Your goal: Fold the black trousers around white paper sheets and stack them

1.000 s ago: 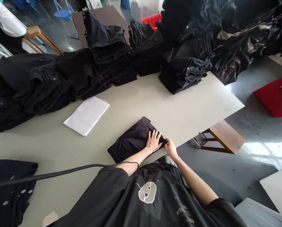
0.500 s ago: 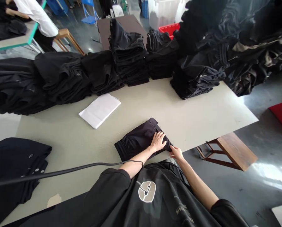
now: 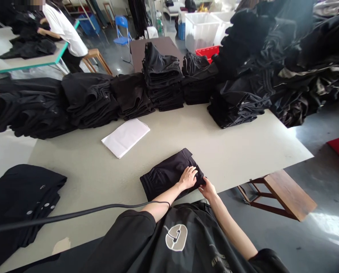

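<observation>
A folded black garment [image 3: 166,172] lies near the front edge of the pale table [image 3: 101,182], its gathered waistband toward the left. My left hand [image 3: 188,177] rests on its right part, fingers spread and palm down. At the garment's right end, my right hand [image 3: 207,188] pinches the edge between thumb and fingers. A stack of white paper [image 3: 125,137] sits behind and left of the garment.
Folded dark clothes [image 3: 89,100] form a row of piles along the table's back. Another dark stack [image 3: 21,201] is at the left. A black cable crosses low on the left. A wooden stool [image 3: 290,191] stands right; a person in white [image 3: 65,32] works at another table.
The view has tilted up a little. My right hand has drawn slightly inward with the garment's edge, while my left hand stays spread on the cloth.
</observation>
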The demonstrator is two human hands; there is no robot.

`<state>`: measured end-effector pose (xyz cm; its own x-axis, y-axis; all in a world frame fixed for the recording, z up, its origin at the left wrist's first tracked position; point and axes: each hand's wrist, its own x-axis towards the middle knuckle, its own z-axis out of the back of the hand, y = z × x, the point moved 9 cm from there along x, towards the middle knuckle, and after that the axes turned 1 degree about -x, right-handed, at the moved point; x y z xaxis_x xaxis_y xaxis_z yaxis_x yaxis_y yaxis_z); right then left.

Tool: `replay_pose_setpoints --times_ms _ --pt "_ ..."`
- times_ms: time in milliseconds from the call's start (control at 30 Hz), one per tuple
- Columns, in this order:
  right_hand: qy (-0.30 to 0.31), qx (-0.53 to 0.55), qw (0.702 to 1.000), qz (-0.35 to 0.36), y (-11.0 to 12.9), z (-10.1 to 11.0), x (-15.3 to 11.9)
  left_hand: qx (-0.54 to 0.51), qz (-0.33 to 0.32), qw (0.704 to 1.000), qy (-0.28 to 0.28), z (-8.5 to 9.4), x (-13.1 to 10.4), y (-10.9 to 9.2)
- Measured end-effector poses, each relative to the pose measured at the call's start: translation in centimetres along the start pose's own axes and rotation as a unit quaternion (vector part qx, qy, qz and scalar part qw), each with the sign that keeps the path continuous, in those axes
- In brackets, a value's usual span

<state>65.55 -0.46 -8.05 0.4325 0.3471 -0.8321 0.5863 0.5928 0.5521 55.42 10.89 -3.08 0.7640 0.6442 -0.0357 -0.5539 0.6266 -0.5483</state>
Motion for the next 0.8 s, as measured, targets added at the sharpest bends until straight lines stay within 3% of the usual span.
replay_pose_setpoints --times_ms 133,300,367,467,567,667,800 --pt "-0.023 -0.039 0.999 0.03 0.6 1.8 -0.5 0.019 -0.009 1.0 -0.004 0.0 -0.2 0.1" --pt "0.057 -0.145 0.987 0.048 0.1 2.1 -0.8 0.03 0.0 1.0 -0.006 0.0 0.1 -0.2" --pt "0.08 -0.269 0.958 0.056 0.7 2.4 -0.3 0.019 0.005 1.0 0.003 0.3 0.1 -0.4" --pt "0.058 -0.456 0.884 0.088 3.5 4.0 0.5 0.008 0.023 0.999 -0.031 2.6 -1.4 0.0" --pt "-0.01 -0.525 0.821 0.226 8.9 4.2 0.3 0.026 0.085 0.99 -0.109 6.4 -5.9 2.3" --pt "-0.014 -0.553 0.732 0.397 12.2 -0.1 -1.9 0.057 0.209 0.961 -0.174 9.4 -13.0 6.3" --pt "0.088 -0.559 0.625 0.537 10.7 -9.5 -5.2 0.069 0.385 0.888 -0.243 10.7 -22.1 10.7"
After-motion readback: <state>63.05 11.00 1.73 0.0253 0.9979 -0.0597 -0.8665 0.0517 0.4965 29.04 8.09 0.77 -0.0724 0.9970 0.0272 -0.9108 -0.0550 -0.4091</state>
